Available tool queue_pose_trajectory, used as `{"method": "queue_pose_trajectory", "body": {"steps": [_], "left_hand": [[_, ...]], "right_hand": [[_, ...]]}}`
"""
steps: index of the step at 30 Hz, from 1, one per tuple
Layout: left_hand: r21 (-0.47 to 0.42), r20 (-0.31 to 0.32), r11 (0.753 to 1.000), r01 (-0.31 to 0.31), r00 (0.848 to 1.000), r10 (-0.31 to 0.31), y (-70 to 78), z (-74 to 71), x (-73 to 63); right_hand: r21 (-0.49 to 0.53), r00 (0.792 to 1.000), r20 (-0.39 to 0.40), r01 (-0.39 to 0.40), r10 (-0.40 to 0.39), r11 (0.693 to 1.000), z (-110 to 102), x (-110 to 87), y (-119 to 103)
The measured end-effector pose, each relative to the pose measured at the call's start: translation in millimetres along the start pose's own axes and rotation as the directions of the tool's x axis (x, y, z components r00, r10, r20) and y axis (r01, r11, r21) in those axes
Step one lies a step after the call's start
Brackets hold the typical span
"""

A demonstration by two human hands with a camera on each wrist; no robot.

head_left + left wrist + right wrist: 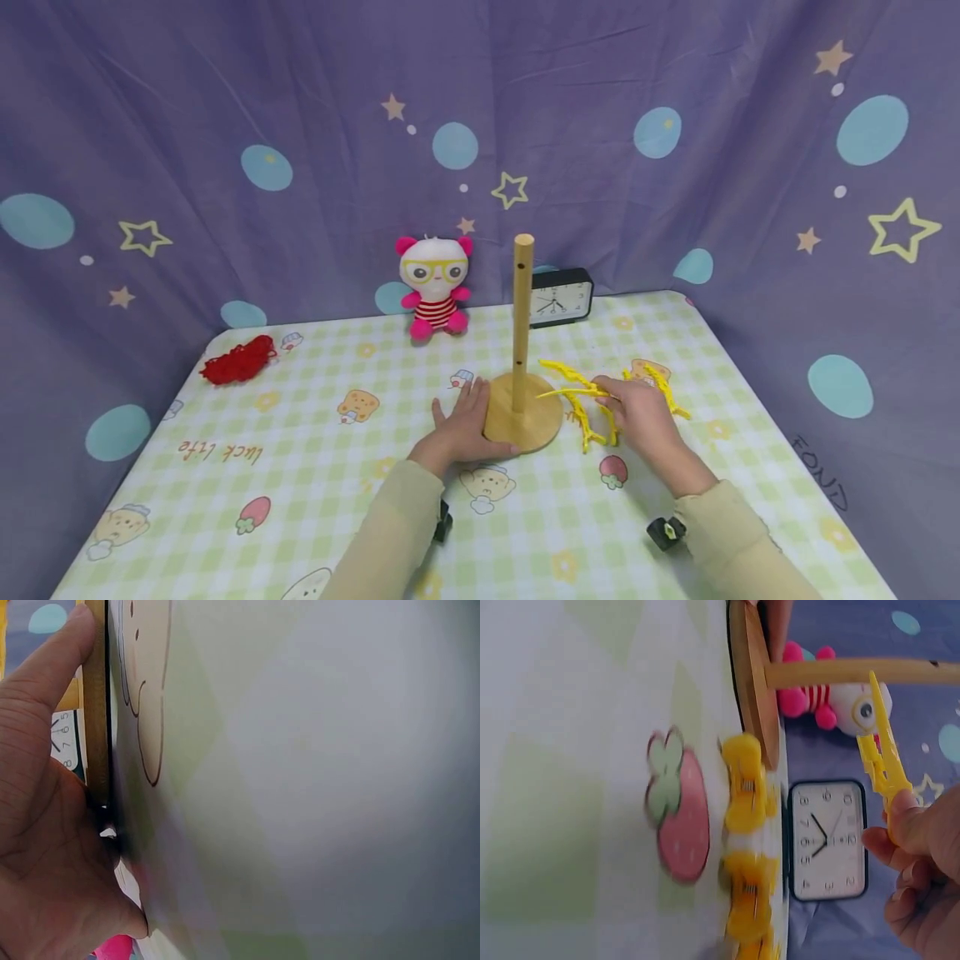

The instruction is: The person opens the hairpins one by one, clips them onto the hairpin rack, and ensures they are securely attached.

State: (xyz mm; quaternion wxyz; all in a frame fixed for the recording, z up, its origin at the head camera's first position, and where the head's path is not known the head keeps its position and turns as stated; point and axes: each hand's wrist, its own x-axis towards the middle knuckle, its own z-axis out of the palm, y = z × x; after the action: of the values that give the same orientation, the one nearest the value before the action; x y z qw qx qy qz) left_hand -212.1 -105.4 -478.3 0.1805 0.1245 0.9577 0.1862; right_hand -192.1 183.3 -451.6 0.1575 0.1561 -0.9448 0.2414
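Observation:
A wooden stand has an upright post [522, 325] with small dark holes and a round base [536, 423]. My left hand [467, 429] rests at the base's left side, its fingers spread along the rim. In the left wrist view, the left hand [37, 795] touches the base's edge [97, 712]. My right hand [641, 417] pinches a yellow plastic branch-like piece [566, 392], right of the post. The right wrist view shows the piece's pointed end [885, 742] beyond the thumb and finger. Other yellow pieces [581, 421] lie on the table beneath and around this hand.
Behind the stand are a black-framed alarm clock [561, 300] and a panda plush toy [435, 287]. A tangled red bundle [240, 361] lies at the far left of the checkered tablecloth [315, 475]. A purple curtain [330, 100] hangs behind the table.

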Motion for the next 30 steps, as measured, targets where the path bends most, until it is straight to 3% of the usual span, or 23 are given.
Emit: {"method": "queue_pose_trajectory", "body": {"steps": [8,16,25,30], "left_hand": [[0.004,0.009,1.000,0.009,1.000,-0.009,0.9,0.1,0.3],[0.014,0.009,1.000,0.012,1.000,-0.012,1.0,1.1,1.3],[0.037,0.011,0.999,0.020,1.000,-0.020,1.4,3.3,2.9],[0.031,0.014,0.999,0.035,0.999,-0.036,3.3,0.4,0.9]], "right_hand": [[-0.011,0.994,0.104,0.039,-0.037,0.999,17,17.9,-23],[0.016,0.991,0.103,0.083,-0.084,0.996,33,23.8,-35],[0.033,0.990,0.100,0.092,-0.095,0.995,36,22.3,-40],[0.091,0.986,0.128,0.094,-0.106,0.991,37,20.1,-39]]}}
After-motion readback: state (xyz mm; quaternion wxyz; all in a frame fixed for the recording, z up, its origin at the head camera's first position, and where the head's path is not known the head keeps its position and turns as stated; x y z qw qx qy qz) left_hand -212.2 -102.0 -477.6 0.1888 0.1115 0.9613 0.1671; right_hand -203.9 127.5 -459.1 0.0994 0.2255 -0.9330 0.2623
